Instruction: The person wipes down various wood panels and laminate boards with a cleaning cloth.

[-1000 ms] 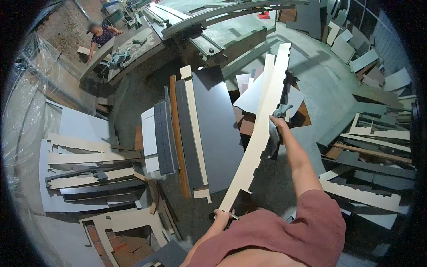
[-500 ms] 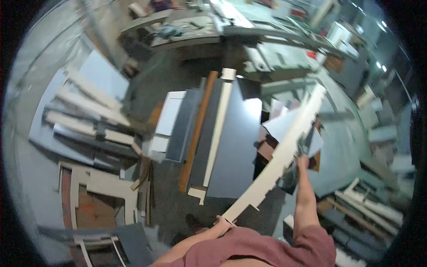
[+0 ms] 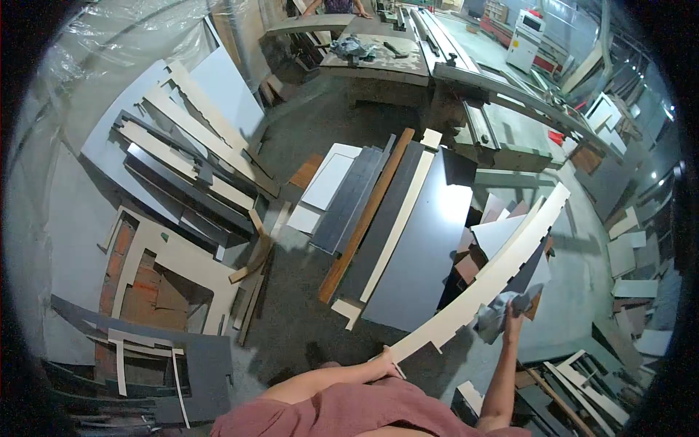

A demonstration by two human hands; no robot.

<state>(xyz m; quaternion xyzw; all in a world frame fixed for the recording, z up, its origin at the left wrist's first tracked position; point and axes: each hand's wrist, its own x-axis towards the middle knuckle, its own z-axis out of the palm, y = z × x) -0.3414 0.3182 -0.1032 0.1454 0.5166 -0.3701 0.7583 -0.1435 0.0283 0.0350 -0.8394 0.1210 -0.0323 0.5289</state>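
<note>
A long cream board [image 3: 477, 291] with notches along its right edge slants from my waist toward the upper right. My left hand [image 3: 388, 362] grips its near end, fingers wrapped round the edge. My right hand [image 3: 514, 318] is closed on a crumpled grey-blue cloth [image 3: 493, 318], beside the notched edge. Left of the board, a stack holds a large grey panel [image 3: 415, 255], a narrow cream strip [image 3: 397, 226] and a brown wooden strip [image 3: 368, 218].
Cut boards [image 3: 196, 160] lean in piles at the left, above a cream frame piece [image 3: 189, 269]. Offcuts [image 3: 575, 393] lie at the lower right. A person's hand [image 3: 363, 14] rests by the far workbench [image 3: 378, 65], near a sliding-rail machine [image 3: 510, 87].
The view has swung left, so the surroundings sit farther right. Both hands and the long board have also shifted right in view. My right hand with the cloth is lower, nearer my body.
</note>
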